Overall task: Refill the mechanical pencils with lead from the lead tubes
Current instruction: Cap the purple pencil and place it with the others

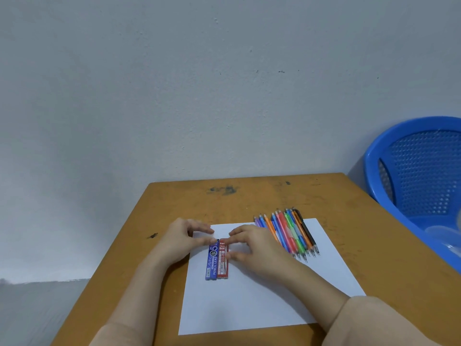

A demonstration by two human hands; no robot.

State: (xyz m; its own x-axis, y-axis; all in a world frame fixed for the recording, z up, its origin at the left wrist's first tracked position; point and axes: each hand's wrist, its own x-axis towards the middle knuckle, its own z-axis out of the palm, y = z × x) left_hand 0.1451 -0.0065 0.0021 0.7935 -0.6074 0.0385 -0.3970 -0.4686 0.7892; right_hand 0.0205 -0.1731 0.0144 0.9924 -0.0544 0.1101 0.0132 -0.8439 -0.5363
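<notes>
Left grip [185, 242] is sitting loosely curved, thumb tip touching the far end of the blue tube [212, 264]; right grip [252, 247] is touching the red tube [222, 264], can't tell if pinching. Tubes are lying side by side on paper [249, 300] between the grips, pencils [291, 233] just right of the right grip.

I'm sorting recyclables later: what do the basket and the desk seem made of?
Blue basket: likely moulded plastic, glossy rim, perforated mesh walls. Desk: probably wood or laminate, matte orange-brown, scuffed with dark marks.
</notes>
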